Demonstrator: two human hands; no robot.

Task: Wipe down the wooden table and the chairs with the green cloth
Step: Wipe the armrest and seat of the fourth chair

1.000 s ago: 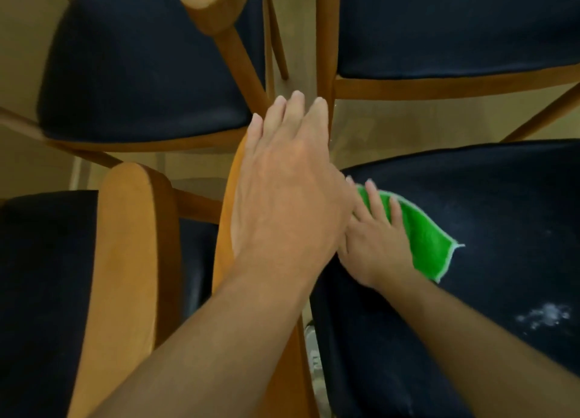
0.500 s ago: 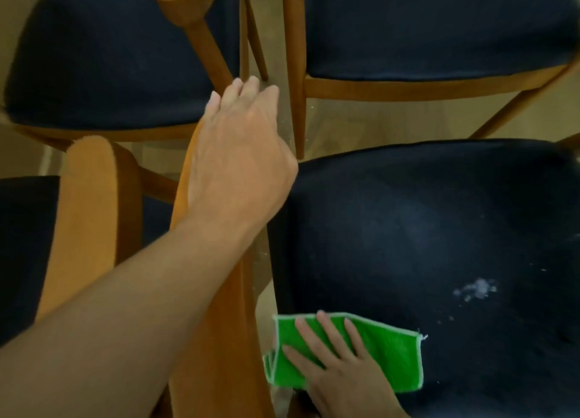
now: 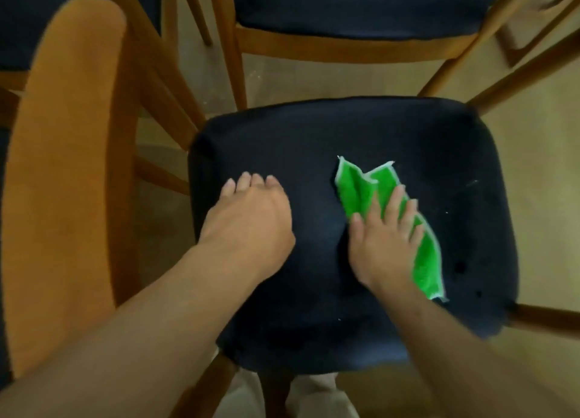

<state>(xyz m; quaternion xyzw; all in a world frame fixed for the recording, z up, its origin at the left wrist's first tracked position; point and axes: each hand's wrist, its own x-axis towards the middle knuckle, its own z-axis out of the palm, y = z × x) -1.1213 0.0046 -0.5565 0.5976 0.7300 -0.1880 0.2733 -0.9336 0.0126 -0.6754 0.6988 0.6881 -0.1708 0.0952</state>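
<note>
A wooden chair with a dark blue padded seat (image 3: 314,141) fills the middle of the head view. The green cloth (image 3: 361,185), edged in white and rumpled, lies on the seat's right half. My right hand (image 3: 383,242) presses flat on the cloth with fingers spread. My left hand (image 3: 251,223) rests palm down on the bare left part of the same seat, holding nothing. A few small white specks dot the seat to the right of the cloth. The wooden table is out of view.
A curved wooden chair back (image 3: 66,166) rises at the left. Another blue-seated chair (image 3: 361,6) stands beyond, and a third (image 3: 37,19) at the top left. Wooden legs (image 3: 232,56) cross the beige floor (image 3: 533,198) between them.
My left hand left the wooden chair back and now lies on the seat. My right hand swept the cloth from the seat's near left corner to its right half; the white dust patch is gone.
</note>
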